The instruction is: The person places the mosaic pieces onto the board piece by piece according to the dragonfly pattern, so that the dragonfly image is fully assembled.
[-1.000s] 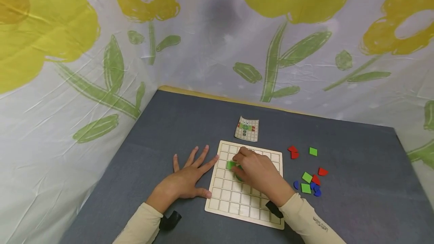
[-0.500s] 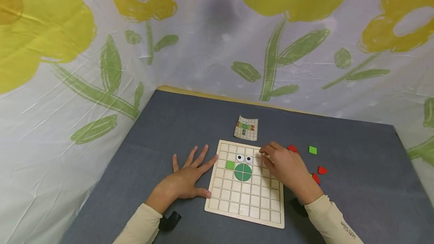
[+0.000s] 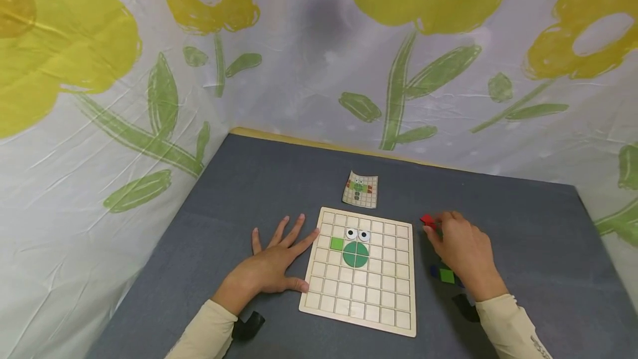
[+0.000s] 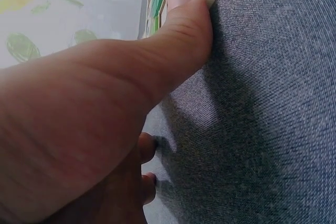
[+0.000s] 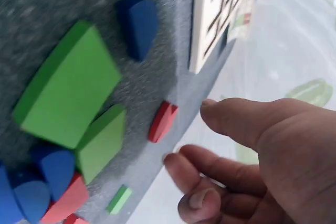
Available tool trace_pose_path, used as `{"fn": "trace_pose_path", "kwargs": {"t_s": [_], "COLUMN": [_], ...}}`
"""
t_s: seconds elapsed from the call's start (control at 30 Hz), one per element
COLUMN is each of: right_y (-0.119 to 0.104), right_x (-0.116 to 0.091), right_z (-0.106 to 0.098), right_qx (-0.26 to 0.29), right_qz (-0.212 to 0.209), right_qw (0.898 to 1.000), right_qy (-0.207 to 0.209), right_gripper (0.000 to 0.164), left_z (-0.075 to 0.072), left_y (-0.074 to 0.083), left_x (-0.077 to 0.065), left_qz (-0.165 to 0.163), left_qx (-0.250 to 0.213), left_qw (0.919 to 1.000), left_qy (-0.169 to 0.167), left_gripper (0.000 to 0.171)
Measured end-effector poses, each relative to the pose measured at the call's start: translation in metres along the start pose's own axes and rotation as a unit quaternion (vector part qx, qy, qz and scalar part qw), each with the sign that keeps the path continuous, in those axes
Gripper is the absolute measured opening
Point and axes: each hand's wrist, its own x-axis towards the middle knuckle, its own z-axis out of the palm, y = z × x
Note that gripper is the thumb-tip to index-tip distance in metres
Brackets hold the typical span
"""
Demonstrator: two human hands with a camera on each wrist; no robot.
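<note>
While L hand point(image 3: 269, 267) touches L edge of wooden grid board point(image 3: 381, 295) w/ fingers spread, R hand point(image 3: 466, 252) has fingers parted, released. Red pcs point(image 3: 427, 219) lie on worktop point(image 3: 269, 181) just by its fingertips; contact unclear.

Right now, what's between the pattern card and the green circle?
The head view shows a tabletop strip, the grid board's top row, then two eye pieces.

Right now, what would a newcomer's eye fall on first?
Probably the big yellow flowers on the pale backdrop behind the dark tabletop. Next, the gridded board on it, where two round eyes sit just above a green circle. To the board's right in the head view lie loose red, green and blue pieces.
</note>
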Motion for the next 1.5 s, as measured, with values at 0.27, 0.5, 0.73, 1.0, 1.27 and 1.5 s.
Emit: {"fn": "trace_pose_path", "kwargs": {"t_s": [0.27,0.5,0.73,1.0,1.27,1.5], "right_y": [0.006,0.003,0.000,0.002,-0.001,-0.024], "right_x": [0.001,0.005,0.008,0.015,0.015,0.017], "right_z": [0.006,0.010,0.010,0.009,0.008,0.005], "right_qx": [-0.005,-0.007,-0.006,0.029,0.046,0.066], "right_qz": [0.022,0.020,0.004,-0.001,-0.029,-0.123], "right_qw": [1.000,0.999,0.999,0.996,0.995,0.989], "right_qy": [-0.019,-0.031,-0.047,-0.089,-0.083,-0.053], "right_gripper": [0.033,0.033,0.039,0.028,0.037,0.036], "left_z": [0.001,0.004,0.004,0.001,0.000,0.001], "left_y": [-0.002,-0.004,-0.002,-0.001,-0.001,-0.002], "left_x": [-0.001,-0.001,-0.002,-0.003,-0.003,-0.003], "left_qz": [-0.001,0.003,0.004,0.005,0.009,0.007], "left_qx": [-0.001,-0.005,-0.009,-0.009,-0.003,-0.001], "left_qw": [1.0000,1.0000,0.9999,0.9999,1.0000,1.0000], "left_qy": [0.001,0.002,0.003,0.004,0.001,0.002], "left_gripper": [0.112,0.112,0.111,0.111,0.111,0.112]}}
